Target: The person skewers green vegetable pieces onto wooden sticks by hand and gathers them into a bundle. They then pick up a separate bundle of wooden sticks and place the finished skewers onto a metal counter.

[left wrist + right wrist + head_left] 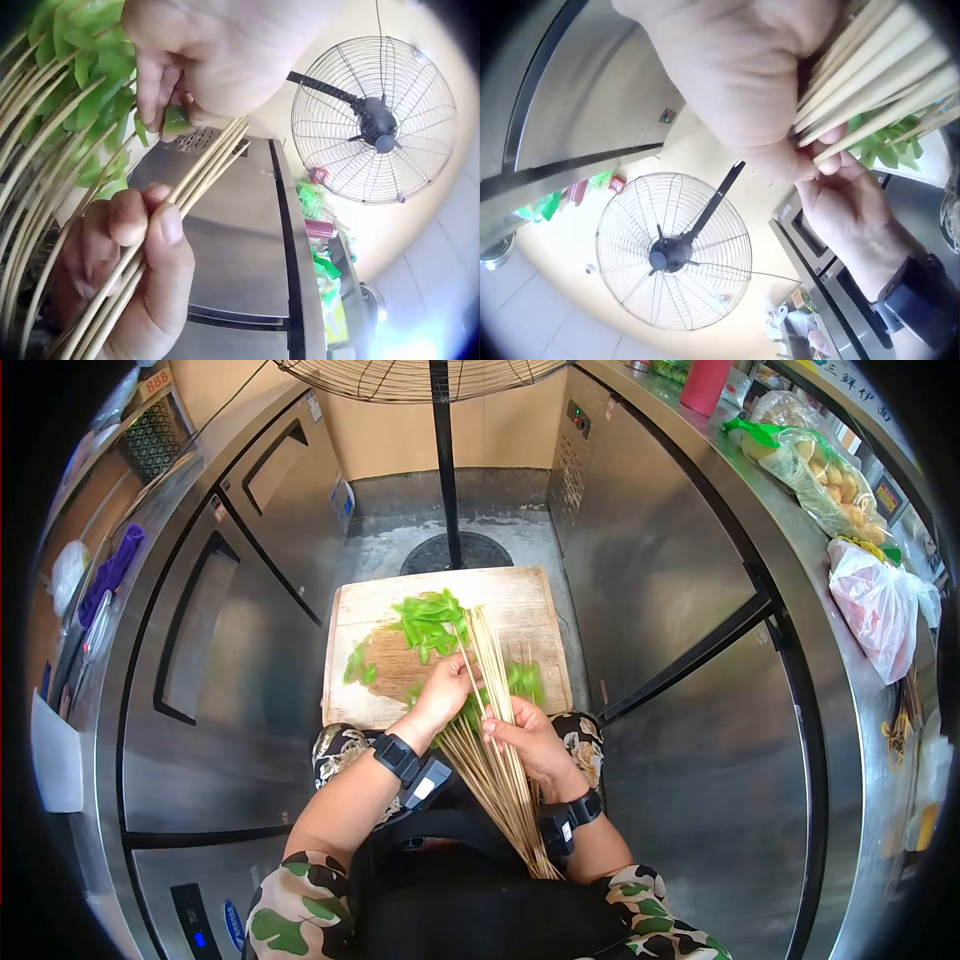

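Observation:
My left hand (445, 688), at the front of the wooden cutting board (363, 607), pinches a small green pepper piece (177, 121) between thumb and fingers. Close beside it, my right hand (532, 748) grips a bundle of thin bamboo skewers (490, 650), thumb across them. Their tips stand near the left fingertips in the left wrist view. More skewers (470, 765) slant down across the lap, with green pieces (97, 82) at their far ends. A loose heap of cut green pepper (430, 622) lies at the back of the board, and a few pieces (358, 664) at its left.
Steel refrigerator cabinets (690, 600) flank both sides. A standing fan (445, 460) rises behind the board from a round base on the floor. On the right counter are bagged produce (825, 478) and a white plastic bag (872, 600).

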The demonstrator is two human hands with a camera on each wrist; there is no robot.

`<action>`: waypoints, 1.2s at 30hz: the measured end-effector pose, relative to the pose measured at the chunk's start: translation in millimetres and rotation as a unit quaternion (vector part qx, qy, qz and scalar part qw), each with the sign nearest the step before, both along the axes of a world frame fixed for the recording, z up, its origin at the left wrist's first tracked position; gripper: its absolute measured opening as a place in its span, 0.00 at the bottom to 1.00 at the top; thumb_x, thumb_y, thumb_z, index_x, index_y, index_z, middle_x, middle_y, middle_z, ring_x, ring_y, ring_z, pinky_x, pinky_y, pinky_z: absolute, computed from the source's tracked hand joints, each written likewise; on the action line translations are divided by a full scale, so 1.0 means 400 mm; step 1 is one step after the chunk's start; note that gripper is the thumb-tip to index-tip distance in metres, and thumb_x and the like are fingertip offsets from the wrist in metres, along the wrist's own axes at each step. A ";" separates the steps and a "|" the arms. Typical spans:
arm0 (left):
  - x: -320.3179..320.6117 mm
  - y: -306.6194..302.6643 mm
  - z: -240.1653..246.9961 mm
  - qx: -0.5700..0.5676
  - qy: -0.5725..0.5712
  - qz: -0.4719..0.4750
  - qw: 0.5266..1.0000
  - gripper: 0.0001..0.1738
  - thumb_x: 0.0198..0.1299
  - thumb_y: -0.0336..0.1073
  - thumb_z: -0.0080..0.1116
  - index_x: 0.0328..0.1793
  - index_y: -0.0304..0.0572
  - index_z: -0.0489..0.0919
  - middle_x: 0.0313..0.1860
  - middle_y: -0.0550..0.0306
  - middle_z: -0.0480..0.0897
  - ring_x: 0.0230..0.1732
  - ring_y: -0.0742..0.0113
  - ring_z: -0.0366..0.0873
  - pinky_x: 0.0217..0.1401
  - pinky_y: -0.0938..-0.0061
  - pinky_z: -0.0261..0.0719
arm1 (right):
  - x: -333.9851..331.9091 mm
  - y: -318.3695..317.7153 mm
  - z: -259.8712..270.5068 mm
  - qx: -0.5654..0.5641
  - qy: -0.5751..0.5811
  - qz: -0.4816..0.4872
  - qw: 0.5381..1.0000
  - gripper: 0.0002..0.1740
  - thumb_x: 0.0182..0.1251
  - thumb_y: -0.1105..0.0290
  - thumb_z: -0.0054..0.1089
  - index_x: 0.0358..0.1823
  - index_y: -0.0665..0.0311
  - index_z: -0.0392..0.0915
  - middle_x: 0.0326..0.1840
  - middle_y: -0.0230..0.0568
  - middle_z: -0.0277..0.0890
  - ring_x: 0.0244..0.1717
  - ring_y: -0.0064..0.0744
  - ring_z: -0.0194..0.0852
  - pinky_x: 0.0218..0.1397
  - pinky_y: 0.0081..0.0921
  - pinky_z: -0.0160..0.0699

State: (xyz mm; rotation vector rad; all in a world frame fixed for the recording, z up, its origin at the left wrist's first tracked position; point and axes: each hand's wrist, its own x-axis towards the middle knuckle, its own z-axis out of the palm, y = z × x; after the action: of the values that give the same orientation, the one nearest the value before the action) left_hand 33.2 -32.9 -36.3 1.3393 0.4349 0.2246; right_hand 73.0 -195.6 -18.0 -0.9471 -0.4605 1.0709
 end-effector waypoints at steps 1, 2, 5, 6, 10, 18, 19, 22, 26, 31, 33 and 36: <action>-0.001 0.000 0.006 -0.042 -0.008 0.019 0.999 0.12 0.64 0.31 0.45 0.50 0.35 0.74 0.45 0.57 0.79 0.43 0.71 0.76 0.53 0.75 0.74 | 0.000 0.003 -0.009 -0.002 0.034 -0.001 0.999 0.05 0.60 0.74 0.56 0.37 0.62 0.73 0.26 0.27 0.72 0.23 0.12 0.65 0.25 0.11 0.65; -0.004 0.000 0.019 -0.083 -0.015 0.038 0.996 0.13 0.64 0.31 0.45 0.51 0.34 0.74 0.47 0.55 0.79 0.45 0.69 0.76 0.54 0.75 0.75 | 0.003 0.002 -0.031 0.001 0.078 0.000 0.997 0.05 0.60 0.74 0.56 0.37 0.62 0.73 0.26 0.27 0.72 0.23 0.12 0.65 0.25 0.10 0.65; -0.019 0.046 0.035 -0.167 -0.017 0.109 0.980 0.07 0.63 0.32 0.49 0.46 0.40 0.74 0.48 0.55 0.78 0.47 0.65 0.76 0.52 0.74 0.76 | 0.012 0.006 -0.081 -0.004 0.159 0.003 0.987 0.04 0.59 0.74 0.56 0.35 0.60 0.72 0.24 0.26 0.71 0.21 0.12 0.65 0.22 0.09 0.64; -0.028 0.065 0.035 -0.184 -0.025 0.136 0.973 0.05 0.62 0.32 0.50 0.43 0.43 0.74 0.47 0.56 0.78 0.47 0.64 0.76 0.51 0.74 0.77 | 0.011 0.008 -0.080 -0.013 0.155 0.006 0.988 0.04 0.59 0.74 0.56 0.35 0.60 0.72 0.23 0.26 0.71 0.21 0.12 0.65 0.22 0.09 0.64; -0.048 0.128 0.046 -0.182 -0.016 0.148 0.972 0.04 0.61 0.31 0.53 0.41 0.42 0.73 0.50 0.57 0.78 0.43 0.64 0.78 0.47 0.77 0.79 | 0.012 0.015 -0.077 -0.040 0.126 0.021 0.991 0.04 0.60 0.73 0.57 0.35 0.60 0.73 0.23 0.27 0.72 0.18 0.12 0.64 0.19 0.09 0.62; -0.027 0.137 0.065 -0.088 -0.007 0.123 0.988 0.11 0.61 0.31 0.53 0.49 0.39 0.76 0.44 0.61 0.78 0.37 0.75 0.76 0.41 0.84 0.77 | 0.013 0.022 -0.089 -0.055 0.075 0.043 0.995 0.05 0.60 0.71 0.59 0.36 0.61 0.74 0.22 0.31 0.74 0.16 0.12 0.63 0.17 0.09 0.60; -0.024 0.134 0.070 -0.081 -0.009 0.123 0.989 0.11 0.61 0.31 0.53 0.49 0.39 0.76 0.43 0.61 0.78 0.37 0.76 0.76 0.41 0.85 0.77 | 0.013 0.022 -0.090 -0.055 0.076 0.043 0.995 0.05 0.60 0.71 0.59 0.36 0.61 0.74 0.22 0.31 0.74 0.16 0.12 0.63 0.17 0.08 0.60; -0.017 0.138 0.068 -0.058 -0.015 0.114 0.992 0.11 0.61 0.31 0.53 0.48 0.38 0.77 0.42 0.61 0.79 0.37 0.77 0.76 0.40 0.86 0.76 | 0.013 0.021 -0.088 -0.056 0.076 0.040 0.995 0.05 0.60 0.71 0.58 0.36 0.61 0.74 0.22 0.31 0.74 0.15 0.12 0.63 0.17 0.08 0.60; -0.012 0.149 0.064 -0.010 -0.030 0.093 0.995 0.10 0.60 0.30 0.54 0.47 0.38 0.78 0.43 0.60 0.81 0.37 0.78 0.75 0.40 0.85 0.75 | 0.014 0.022 -0.091 -0.058 0.081 0.041 0.994 0.04 0.60 0.72 0.58 0.35 0.61 0.73 0.22 0.31 0.74 0.15 0.12 0.63 0.16 0.08 0.60; -0.019 0.141 0.078 0.124 -0.047 0.083 0.988 0.10 0.59 0.30 0.55 0.46 0.37 0.79 0.40 0.62 0.82 0.35 0.80 0.75 0.39 0.85 0.75 | 0.016 0.023 -0.100 -0.058 0.069 0.043 0.995 0.04 0.60 0.72 0.57 0.35 0.61 0.73 0.22 0.31 0.74 0.14 0.11 0.62 0.16 0.08 0.59; -0.026 0.130 0.074 0.168 -0.049 0.098 0.980 0.10 0.59 0.30 0.55 0.46 0.36 0.79 0.39 0.61 0.82 0.35 0.80 0.75 0.37 0.85 0.75 | 0.014 0.023 -0.096 -0.058 0.070 0.041 0.995 0.04 0.60 0.72 0.57 0.35 0.61 0.73 0.21 0.31 0.73 0.14 0.11 0.61 0.16 0.08 0.59; -0.033 0.106 0.060 0.217 -0.035 0.129 0.967 0.10 0.58 0.29 0.56 0.46 0.35 0.79 0.38 0.61 0.82 0.34 0.80 0.75 0.36 0.84 0.76 | 0.013 0.022 -0.099 -0.057 0.068 0.037 0.995 0.04 0.60 0.72 0.57 0.35 0.61 0.73 0.21 0.31 0.73 0.14 0.11 0.61 0.15 0.08 0.58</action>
State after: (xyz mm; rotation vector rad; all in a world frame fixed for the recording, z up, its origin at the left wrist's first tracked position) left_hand 20.2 9.7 -12.1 1.6943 0.5196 0.6093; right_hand 78.0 -186.7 -57.5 -0.9553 -0.3267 1.2314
